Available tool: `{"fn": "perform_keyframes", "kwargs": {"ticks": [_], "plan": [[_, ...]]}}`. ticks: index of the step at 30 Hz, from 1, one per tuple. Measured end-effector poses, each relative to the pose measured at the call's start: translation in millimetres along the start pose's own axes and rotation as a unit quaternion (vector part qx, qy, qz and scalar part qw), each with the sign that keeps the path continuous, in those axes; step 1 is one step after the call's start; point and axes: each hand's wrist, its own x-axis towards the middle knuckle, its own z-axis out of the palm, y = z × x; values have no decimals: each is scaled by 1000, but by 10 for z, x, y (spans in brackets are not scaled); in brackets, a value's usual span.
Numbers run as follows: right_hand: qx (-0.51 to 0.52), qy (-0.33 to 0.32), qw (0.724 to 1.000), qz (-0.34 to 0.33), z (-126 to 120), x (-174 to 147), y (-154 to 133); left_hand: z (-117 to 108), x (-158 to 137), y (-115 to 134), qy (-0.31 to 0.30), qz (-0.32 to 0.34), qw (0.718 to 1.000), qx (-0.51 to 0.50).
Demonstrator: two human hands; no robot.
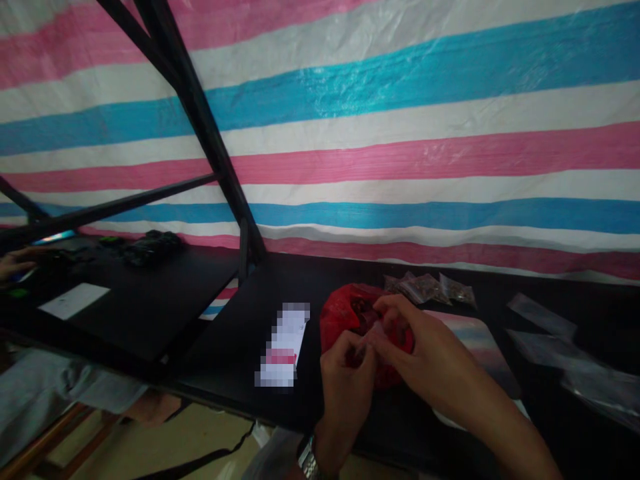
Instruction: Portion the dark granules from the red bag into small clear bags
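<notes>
A red plastic bag [337, 312] stands open on the black table, with dark contents showing inside its mouth. Over that mouth, my left hand [349, 373] and my right hand [425, 340] are close together, thumbs and fingers pinched. Between them is a small clear plastic bag [376, 329], mostly covered by the fingers; whether anything is in it I cannot tell. Behind the right hand lie several small filled clear bags [425, 287] with brownish contents. A flat, shiny rectangular object [475, 337] sits partly under my right forearm.
Flat clear plastic bags [575, 360] are spread at the right. A blurred-out white and pink rectangle [284, 343] lies left of the red bag. Black metal bars [210, 133] rise at the left. Another person's hand [20, 262] is beyond, near a white paper [75, 300].
</notes>
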Motion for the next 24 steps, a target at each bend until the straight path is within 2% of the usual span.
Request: {"fn": "perform_keyframes", "kwargs": {"ticks": [4, 8, 11, 14, 18, 24], "plan": [[45, -22, 999, 2, 85, 23, -18, -24, 12, -1, 26, 107, 992, 56], [98, -34, 995, -11, 130, 24, -57, -95, 18, -21, 83, 245, 958, 121], [109, -74, 991, -26, 61, -7, -33, -169, 27, -52, 14, 314, 942, 119], [88, -74, 993, -27, -62, -41, 37, -218, 17, -69, -59, 315, 938, 131], [60, -66, 996, -22, -175, -93, 137, -216, -51, -30, -87, 303, 933, 171], [40, -100, 993, -48, -194, -197, 255, -143, -119, 73, -145, 381, 892, 195]]}}
